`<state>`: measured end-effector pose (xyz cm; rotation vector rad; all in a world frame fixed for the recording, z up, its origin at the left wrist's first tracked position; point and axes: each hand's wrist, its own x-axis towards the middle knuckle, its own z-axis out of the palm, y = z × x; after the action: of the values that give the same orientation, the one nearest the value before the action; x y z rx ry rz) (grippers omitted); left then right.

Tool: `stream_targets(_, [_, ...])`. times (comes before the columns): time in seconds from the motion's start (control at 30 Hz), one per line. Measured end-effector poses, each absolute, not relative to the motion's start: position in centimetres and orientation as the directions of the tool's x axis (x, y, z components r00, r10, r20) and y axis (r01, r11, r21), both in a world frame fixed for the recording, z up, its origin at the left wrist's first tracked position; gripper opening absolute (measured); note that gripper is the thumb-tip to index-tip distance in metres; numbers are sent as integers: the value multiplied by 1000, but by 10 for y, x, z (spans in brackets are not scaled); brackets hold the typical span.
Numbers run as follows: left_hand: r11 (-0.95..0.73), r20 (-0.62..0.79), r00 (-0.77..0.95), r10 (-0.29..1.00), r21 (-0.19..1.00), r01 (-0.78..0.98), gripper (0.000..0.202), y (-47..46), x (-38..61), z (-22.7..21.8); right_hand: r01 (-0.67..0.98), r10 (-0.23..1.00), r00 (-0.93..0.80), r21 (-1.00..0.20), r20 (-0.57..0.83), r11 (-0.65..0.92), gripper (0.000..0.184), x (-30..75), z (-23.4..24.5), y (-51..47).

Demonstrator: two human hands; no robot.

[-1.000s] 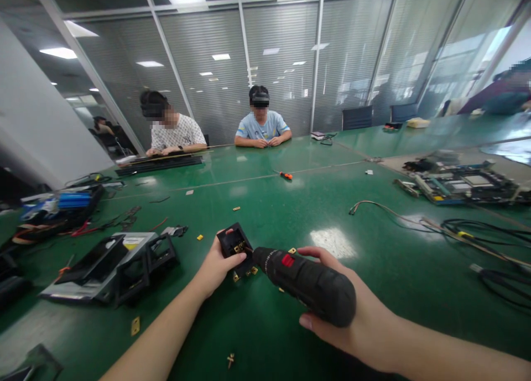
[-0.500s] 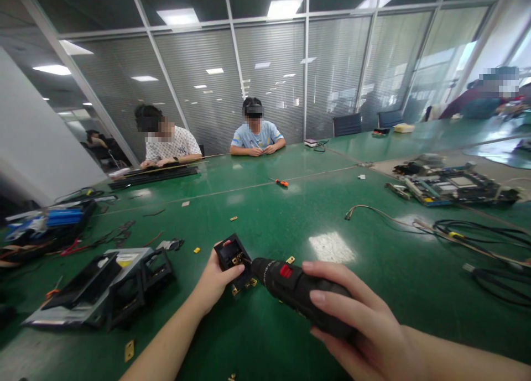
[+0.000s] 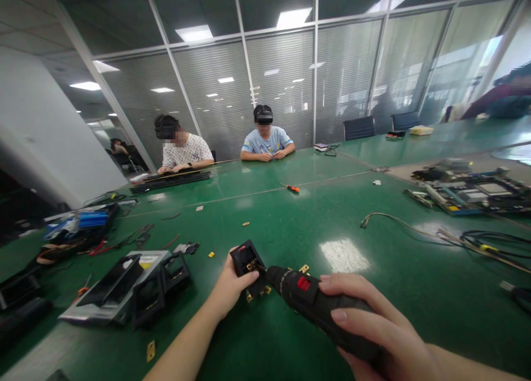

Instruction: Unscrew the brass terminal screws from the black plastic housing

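Note:
My left hand [image 3: 232, 284] grips a small black plastic housing [image 3: 248, 255] with brass-coloured metal pieces inside it; the thumb lies across its near side. In my right hand [image 3: 377, 320] is a black electric screwdriver [image 3: 315, 295] with a red switch, fingers wrapped round its body. Its tip points left into the housing, close to the brass pieces and my left thumb; whether it sits on a screw I cannot make out. A brass tab [image 3: 305, 269] shows just behind the screwdriver. Further brass bits [image 3: 250, 298] show at the housing's lower edge.
Black frames and a grey metal panel [image 3: 99, 309] lie at left, near a brass plate [image 3: 151, 350]. An orange screwdriver [image 3: 292, 188] lies farther off. Circuit boards [image 3: 477, 190] and cables [image 3: 489, 243] are at right. Two people [image 3: 267, 140] sit across the green table [image 3: 257, 204].
The whole view has shifted, so everything appears further right and slightly lower. Both hands keep their holds, and the screwdriver's tip stays at the housing.

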<state>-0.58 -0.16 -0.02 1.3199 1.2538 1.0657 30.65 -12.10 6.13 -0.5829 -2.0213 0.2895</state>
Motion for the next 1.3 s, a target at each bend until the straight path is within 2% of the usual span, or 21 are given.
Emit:
stream_targets(0.17, [-4, -6, 64, 998, 988, 152, 79, -3, -5, 1, 283, 517, -402, -435, 755, 855, 72, 306, 58, -123])
stream_targets(0.6, [34, -40, 49, 998, 992, 125, 85, -2, -7, -2, 239, 521, -458, -465, 720, 853, 86, 308, 58, -121])
stream_targets(0.67, [37, -45, 56, 997, 991, 129, 88, 0, -8, -4, 250, 538, -423, -477, 729, 843, 89, 303, 52, -122])
stream_targets(0.7, [42, -50, 60, 997, 990, 135, 89, 0, -8, -4, 273, 582, -344, -514, 737, 813, 92, 301, 50, -122])
stream_targets(0.83, [41, -47, 47, 998, 990, 137, 90, 1, -7, -4, 335, 764, -252, -688, 593, 644, 104, 294, 42, -123])
stream_targets(1.0, [38, -50, 78, 996, 988, 150, 86, 0, -8, -2, 416, 815, -281, -700, 507, 580, 107, 298, 42, -121])
stream_targets(1.13, [24, -34, 61, 998, 988, 154, 83, 0, -8, -2, 433, 858, -352, -747, 375, 504, 108, 301, 40, -120])
stream_targets(1.2, [25, -35, 64, 997, 989, 146, 83, -1, -8, -3, 406, 883, -352, -800, 309, 442, 106, 300, 41, -118])
stream_targets(1.3, [30, -40, 68, 997, 990, 139, 83, -1, -7, -3, 272, 879, -421, -893, 225, 359, 97, 298, 45, -114])
